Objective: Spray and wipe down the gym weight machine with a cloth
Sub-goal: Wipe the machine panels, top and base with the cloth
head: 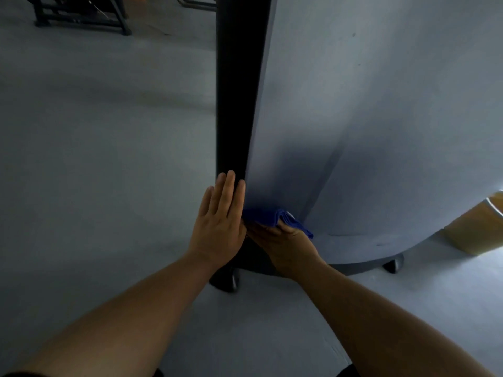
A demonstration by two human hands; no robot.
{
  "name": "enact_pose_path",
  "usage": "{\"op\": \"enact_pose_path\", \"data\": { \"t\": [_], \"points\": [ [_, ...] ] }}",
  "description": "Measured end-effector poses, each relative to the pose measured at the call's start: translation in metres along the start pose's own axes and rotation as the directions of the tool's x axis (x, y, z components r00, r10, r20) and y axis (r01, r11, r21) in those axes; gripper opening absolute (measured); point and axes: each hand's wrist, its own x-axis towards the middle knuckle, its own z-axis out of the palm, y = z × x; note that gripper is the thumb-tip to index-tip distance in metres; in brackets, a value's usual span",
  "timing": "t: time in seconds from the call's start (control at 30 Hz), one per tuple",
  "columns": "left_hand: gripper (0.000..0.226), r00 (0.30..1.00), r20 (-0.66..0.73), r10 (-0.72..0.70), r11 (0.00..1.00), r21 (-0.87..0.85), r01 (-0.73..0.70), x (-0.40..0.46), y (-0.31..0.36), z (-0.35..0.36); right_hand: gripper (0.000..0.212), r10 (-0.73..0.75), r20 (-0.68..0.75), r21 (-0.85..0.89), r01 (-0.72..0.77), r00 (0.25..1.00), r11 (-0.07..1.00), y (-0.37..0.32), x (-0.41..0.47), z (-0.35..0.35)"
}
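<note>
cloth, blue and bunched into folds, sits under my right hand, low down on the pale grey panel of the weight machine. my right hand lies almost flat, palm pressing the cloth against the panel, fingers stretched out toward the left and the thumb side up; i am pinning the cloth more than gripping it, and a loose corner sticks out to the right of my knuckles. my left hand is spread wide with all fingers straight and close together, holding nothing, the palm laid against the black upright post that runs along the panel's left edge. its fingertips reach up the post, and the heel of that hand is just beside the fingers of my right hand. both forearms are bare and come in from the bottom of the view.

below my hands the machine ends in a dark rounded base with small black feet resting on the floor. the floor is smooth, grey and matte, with soft shadow around the base. the panel itself is plain, with a faint crease running down it and a few small dark specks. at the far right a yellowish box stands on the floor behind the panel. at the top left, well apart, stands the black frame of another machine.
</note>
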Motion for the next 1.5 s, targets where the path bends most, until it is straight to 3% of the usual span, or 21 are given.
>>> {"op": "enact_pose_path", "data": {
  "t": [0.27, 0.4, 0.47, 0.5, 0.63, 0.77, 0.83, 0.9, 0.97, 1.03, 1.13, 1.17, 1.23, 1.3, 1.4, 1.5],
  "points": [
    [0.082, 0.994, -0.053, -0.094, 0.994, -0.07, 0.09, -0.009, 0.024, 0.018, 0.095, 0.07, 0.081, -0.048, -0.066, 0.994, 0.997, 0.027, -0.053, 0.017],
    [0.079, 0.971, -0.148, 0.19, 0.98, -0.026, -0.196, 0.0, 0.043, 0.023, 0.083, 0.079, 0.165, -0.108, -0.062, 0.983, 0.992, 0.045, -0.081, 0.022],
    [0.079, 0.94, -0.133, 0.313, 0.948, -0.018, -0.318, 0.004, 0.056, 0.026, 0.076, 0.071, 0.131, -0.117, -0.056, 0.989, 0.992, 0.048, -0.091, 0.024],
    [0.078, 0.93, -0.127, 0.344, 0.937, -0.016, -0.348, 0.005, 0.062, 0.028, 0.074, 0.054, 0.123, -0.087, -0.044, 0.991, 0.995, 0.051, -0.097, 0.024],
    [0.075, 0.925, -0.103, 0.366, 0.93, 0.003, -0.368, 0.001, 0.065, 0.029, 0.066, 0.037, 0.327, 0.11, -0.077, 0.944, 0.991, 0.061, -0.113, 0.02],
    [0.076, 0.906, -0.097, 0.413, 0.911, 0.028, -0.412, -0.003, 0.061, 0.029, 0.061, 0.285, 0.263, 0.215, -0.344, 0.922, 0.914, 0.062, -0.13, 0.032],
    [0.076, 0.884, -0.082, 0.459, 0.888, 0.047, -0.457, -0.002, 0.064, 0.03, 0.063, 0.492, 0.288, 0.285, -0.564, 0.822, 0.775, 0.051, -0.127, 0.041],
    [0.077, 0.856, -0.062, 0.514, 0.858, 0.054, -0.511, 0.0, 0.071, 0.029, 0.081, 0.669, 0.383, 0.403, -0.767, 0.637, 0.499, 0.038, -0.119, 0.052],
    [0.077, 0.819, -0.043, 0.573, 0.819, 0.057, -0.57, 0.004, 0.081, 0.028, 0.095, 0.716, 0.516, 0.516, -0.838, 0.471, 0.179, 0.026, -0.112, 0.065],
    [0.074, 0.788, -0.044, 0.614, 0.789, 0.056, -0.611, 0.009, 0.09, 0.026, 0.097, 0.724, 0.573, 0.644, -0.758, 0.385, -0.106, 0.018, -0.1, 0.067],
    [0.073, 0.762, -0.042, 0.646, 0.763, 0.085, -0.641, 0.019, 0.1, 0.024, 0.089, 0.736, 0.637, 0.756, -0.369, 0.228, -0.54, 0.018, -0.079, 0.048],
    [0.075, 0.764, -0.029, 0.645, 0.763, 0.096, -0.64, 0.023, 0.102, 0.023, 0.085, 0.707, 0.69, 0.721, -0.232, 0.156, -0.653, 0.021, -0.072, 0.04],
    [0.076, 0.772, -0.021, 0.635, 0.769, 0.119, -0.629, 0.03, 0.107, 0.02, 0.076, 0.628, 0.776, 0.631, -0.072, 0.066, -0.772, 0.024, -0.059, 0.021],
    [0.076, 0.776, -0.028, 0.631, 0.772, 0.125, -0.623, 0.036, 0.109, 0.014, 0.073, 0.566, 0.821, 0.568, -0.002, 0.072, -0.823, 0.019, -0.045, 0.005],
    [0.078, 0.763, -0.033, 0.646, 0.762, 0.103, -0.64, 0.044, 0.109, 0.001, 0.085, 0.53, 0.817, 0.547, -0.011, 0.226, -0.837, -0.001, -0.028, -0.01],
    [0.078, 0.742, -0.04, 0.669, 0.741, 0.11, -0.662, 0.054, 0.108, -0.007, 0.099, 0.562, 0.769, 0.597, -0.03, 0.304, -0.801, -0.006, -0.031, -0.006]
  ]
}}
